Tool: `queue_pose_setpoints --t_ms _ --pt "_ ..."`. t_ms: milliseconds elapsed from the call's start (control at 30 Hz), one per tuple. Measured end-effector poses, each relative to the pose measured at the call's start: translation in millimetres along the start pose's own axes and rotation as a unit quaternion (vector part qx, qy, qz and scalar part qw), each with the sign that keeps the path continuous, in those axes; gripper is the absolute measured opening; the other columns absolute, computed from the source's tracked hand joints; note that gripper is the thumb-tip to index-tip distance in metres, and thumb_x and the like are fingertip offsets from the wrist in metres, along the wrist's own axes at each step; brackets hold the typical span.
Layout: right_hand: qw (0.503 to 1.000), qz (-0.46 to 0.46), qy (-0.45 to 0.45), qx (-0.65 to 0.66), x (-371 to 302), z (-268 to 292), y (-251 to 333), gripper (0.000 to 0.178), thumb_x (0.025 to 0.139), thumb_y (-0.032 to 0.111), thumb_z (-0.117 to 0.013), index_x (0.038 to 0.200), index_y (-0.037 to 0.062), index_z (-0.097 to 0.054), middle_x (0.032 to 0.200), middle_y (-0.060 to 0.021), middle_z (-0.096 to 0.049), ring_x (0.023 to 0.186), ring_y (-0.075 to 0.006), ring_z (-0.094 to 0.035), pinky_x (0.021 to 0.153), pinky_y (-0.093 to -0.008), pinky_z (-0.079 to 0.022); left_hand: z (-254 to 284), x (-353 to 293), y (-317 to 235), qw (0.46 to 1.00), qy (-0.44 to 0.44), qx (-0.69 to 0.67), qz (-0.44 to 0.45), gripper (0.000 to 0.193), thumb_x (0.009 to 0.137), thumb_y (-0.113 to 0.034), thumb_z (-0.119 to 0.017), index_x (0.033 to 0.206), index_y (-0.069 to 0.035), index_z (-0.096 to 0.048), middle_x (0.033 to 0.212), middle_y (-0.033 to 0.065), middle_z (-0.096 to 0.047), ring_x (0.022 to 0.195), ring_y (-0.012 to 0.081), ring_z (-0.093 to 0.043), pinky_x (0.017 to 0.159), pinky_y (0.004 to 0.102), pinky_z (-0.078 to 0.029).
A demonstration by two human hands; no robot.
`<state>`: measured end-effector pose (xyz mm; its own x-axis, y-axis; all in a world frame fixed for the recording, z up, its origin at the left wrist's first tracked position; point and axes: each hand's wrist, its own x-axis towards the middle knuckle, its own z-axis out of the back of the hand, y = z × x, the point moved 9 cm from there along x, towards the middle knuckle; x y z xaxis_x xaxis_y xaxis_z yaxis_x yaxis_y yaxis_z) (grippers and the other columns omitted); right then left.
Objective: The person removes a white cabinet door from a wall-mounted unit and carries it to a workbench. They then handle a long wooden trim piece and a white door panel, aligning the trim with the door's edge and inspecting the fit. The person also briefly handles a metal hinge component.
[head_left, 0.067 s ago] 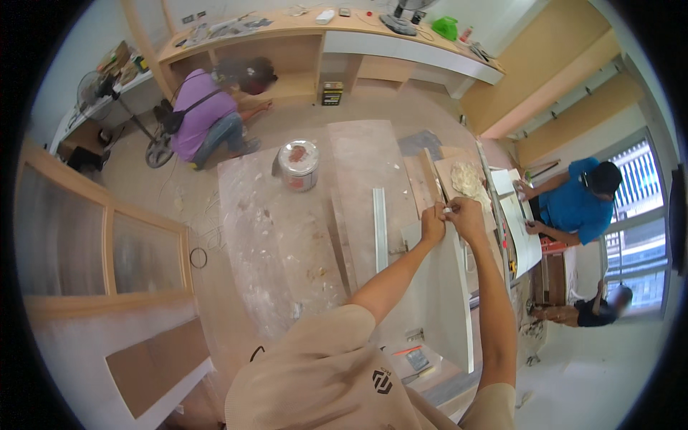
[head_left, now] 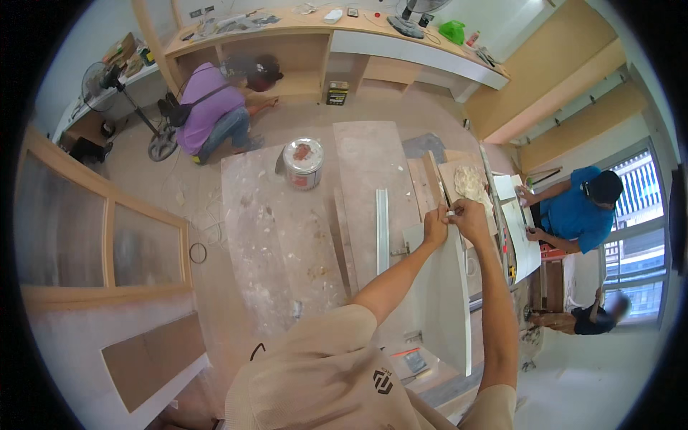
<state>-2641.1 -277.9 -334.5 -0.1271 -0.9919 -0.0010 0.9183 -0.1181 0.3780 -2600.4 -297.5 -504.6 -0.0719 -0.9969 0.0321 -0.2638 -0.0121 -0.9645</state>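
Note:
A white panel (head_left: 443, 301) stands on its edge in front of me, with hinge-like metal fittings (head_left: 413, 335) on its left side. At its far end my left hand (head_left: 435, 227) is closed against the corner, its fingertips partly hidden. My right hand (head_left: 470, 218) pinches a small whitish piece (head_left: 451, 213) at that same corner, close to the left fingertips. What exactly the piece is, I cannot make out. Just beyond both hands lies a narrow wooden strip (head_left: 433, 174).
A paint-spattered bucket (head_left: 303, 163) stands on dusty boards (head_left: 272, 236) to the left, near a pale metal strip (head_left: 382, 229). One person in purple (head_left: 210, 97) crouches at far left. At right, a person in blue (head_left: 577, 208) handles white sheets (head_left: 521, 233); another person (head_left: 595, 315) is by the window.
The whole view has shifted very slightly. Both hands keep their place at the panel's far corner.

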Motion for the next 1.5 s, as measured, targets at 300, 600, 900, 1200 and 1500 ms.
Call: queue_pose_setpoints --t_ms 300,600,900,1200,1500 --pt "0.996 0.036 0.058 -0.060 15 -11 -6 0.024 0.062 0.010 -0.084 0.076 -0.0002 -0.067 0.068 -0.0141 -0.067 0.064 -0.0246 -0.066 0.063 -0.0352 -0.052 2 -8 -4 0.996 0.028 0.038 0.078 0.048 0.104 -0.031 -0.040 0.089 0.003 -0.069 0.079 0.0279 -0.066 0.078 0.0433 -0.067 0.071 0.0511 -0.049" --pt "0.983 0.058 0.104 -0.136 37 -26 -20 0.031 0.070 0.027 -0.081 0.077 0.0002 -0.067 0.072 -0.0212 -0.066 0.071 -0.0384 -0.066 0.068 -0.0434 -0.052 -5 -3 -7 0.999 0.014 -0.016 0.024 0.059 0.106 -0.039 -0.037 0.084 0.005 -0.068 0.077 0.0239 -0.068 0.075 0.0386 -0.067 0.069 0.0470 -0.048" --pt "0.963 0.019 0.213 -0.164 39 -39 -30 0.045 0.078 0.039 -0.069 0.091 -0.0039 -0.074 0.089 -0.0260 -0.071 0.089 -0.0409 -0.071 0.084 -0.0459 -0.056 -2 -8 -26 0.999 0.024 0.014 0.016 0.062 0.108 -0.042 -0.035 0.092 0.007 -0.070 0.074 0.0231 -0.068 0.066 0.0333 -0.063 0.065 0.0453 -0.045" --pt "0.966 0.047 0.166 -0.193 39 -37 -18 0.042 0.084 0.038 -0.058 0.089 -0.0015 -0.074 0.090 -0.0297 -0.069 0.089 -0.0480 -0.067 0.086 -0.0512 -0.052 3 -5 -23 0.999 -0.016 -0.018 -0.027 0.062 0.108 -0.041 -0.037 0.085 0.010 -0.063 0.057 0.0168 -0.052 0.055 0.0219 -0.042 0.055 0.0432 -0.036" --pt "0.996 0.052 0.036 -0.066 25 -26 -18 0.041 0.085 0.037 -0.062 0.086 -0.0031 -0.070 0.089 -0.0288 -0.069 0.087 -0.0465 -0.067 0.082 -0.0524 -0.052 0 9 10 0.979 -0.048 0.049 -0.192 0.039 0.104 -0.024 -0.048 0.084 0.004 -0.066 0.072 0.0193 -0.065 0.063 0.0249 -0.059 0.055 0.0433 -0.040"
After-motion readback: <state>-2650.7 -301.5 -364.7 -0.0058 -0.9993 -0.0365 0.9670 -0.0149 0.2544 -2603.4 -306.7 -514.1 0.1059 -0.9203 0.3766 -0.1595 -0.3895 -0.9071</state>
